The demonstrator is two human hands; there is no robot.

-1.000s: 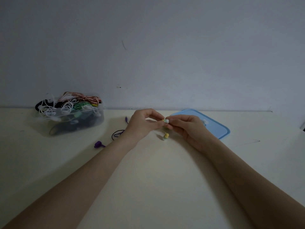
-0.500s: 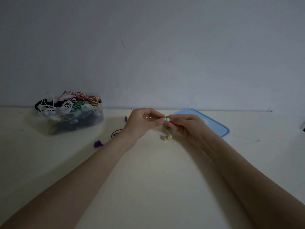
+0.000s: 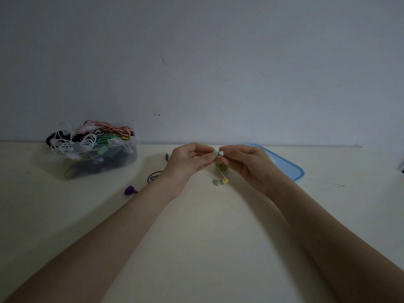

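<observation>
Both hands are up off the counter (image 3: 196, 237) now, a touch higher than a second ago. The left hand (image 3: 188, 165) and the right hand (image 3: 247, 165) meet fingertip to fingertip in the middle of the scene. The fingers of both are curled in, pinching the same little green-and-white earbud (image 3: 219, 152) from either side. That earbud sits higher than it did in the earlier frames. Just beneath it, a small yellow-green bunch of cord (image 3: 221, 166) now shows between the hands. The second earbud (image 3: 223, 181) dangles below on a short length of cord, low over the counter, and whether it touches I cannot tell. It has swung slightly right of where it hung a second ago. Everything else holds its place: the clear box (image 3: 98, 158) of tangled cables far left, the blue lid (image 3: 290, 169) behind the right hand, the purple earbud (image 3: 130, 190) and the dark loop of cable (image 3: 154, 176) beside the left wrist.
</observation>
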